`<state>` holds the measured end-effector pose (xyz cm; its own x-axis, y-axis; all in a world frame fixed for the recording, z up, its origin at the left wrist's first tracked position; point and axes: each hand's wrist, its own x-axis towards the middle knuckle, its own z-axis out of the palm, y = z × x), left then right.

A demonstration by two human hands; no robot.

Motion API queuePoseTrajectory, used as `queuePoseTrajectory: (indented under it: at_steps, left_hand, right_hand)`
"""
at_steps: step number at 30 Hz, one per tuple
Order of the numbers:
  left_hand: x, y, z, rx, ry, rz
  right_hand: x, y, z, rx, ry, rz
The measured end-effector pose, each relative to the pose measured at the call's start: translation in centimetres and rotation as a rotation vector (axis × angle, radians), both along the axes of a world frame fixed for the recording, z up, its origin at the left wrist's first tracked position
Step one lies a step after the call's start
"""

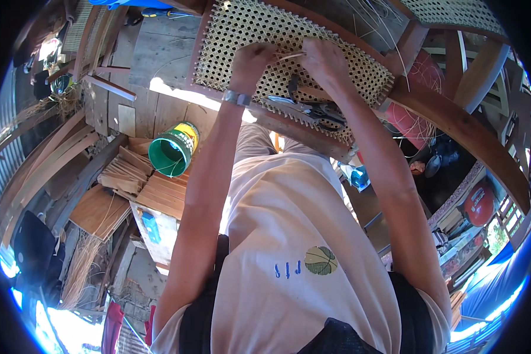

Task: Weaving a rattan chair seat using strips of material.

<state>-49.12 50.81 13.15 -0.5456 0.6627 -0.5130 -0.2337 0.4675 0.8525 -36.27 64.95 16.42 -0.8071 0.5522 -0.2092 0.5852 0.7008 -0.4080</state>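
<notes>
A wooden-framed woven cane panel [230,26] with a pattern of small holes lies in front of me, across my lap. My left hand [253,60], with a metal watch on its wrist, is closed over the panel's weave. My right hand [324,60] is closed a little to the right of it. Between the two runs a thin pale cane strand [290,57], gripped in the fingers of both. Nearer me on the panel lie metal tools with dark handles [327,113], bunched so that I cannot separate them all.
A green bucket [170,154] lies tipped on the left, near stacked wood slats [124,171]. A curved wooden frame [454,121] arches at the right, beside a red round bundle with loose strands [416,118]. Another cane panel [460,15] stands at the far right.
</notes>
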Motion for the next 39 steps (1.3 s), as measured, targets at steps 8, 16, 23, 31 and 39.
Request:
queuePoseTrajectory:
  at_steps: [8, 16, 23, 31, 39]
  left_hand:
    - [0.1, -3.0, -1.5, 0.601, -0.948, 0.483]
    - [0.0, 1.4, -3.1, -0.127, 1.144, -0.141]
    - [2.5, 5.5, -2.1, 0.384, 0.83, -0.258]
    - [1.6, 3.5, -2.9, 0.026, 0.864, -0.087]
    - [1.3, 3.3, -2.4, -0.016, 0.921, -0.036]
  right_hand:
    - [-0.2, 1.3, 1.0, -0.008, -0.097, 0.004]
    - [0.7, 3.0, 0.7, 0.078, -0.071, 0.052]
    - [2.5, 5.1, 4.2, 0.017, -0.118, -0.02]
    - [2.2, 0.6, 0.4, 0.016, -0.022, -0.016]
    - [0.5, -0.9, 0.8, 0.074, -0.074, -0.018]
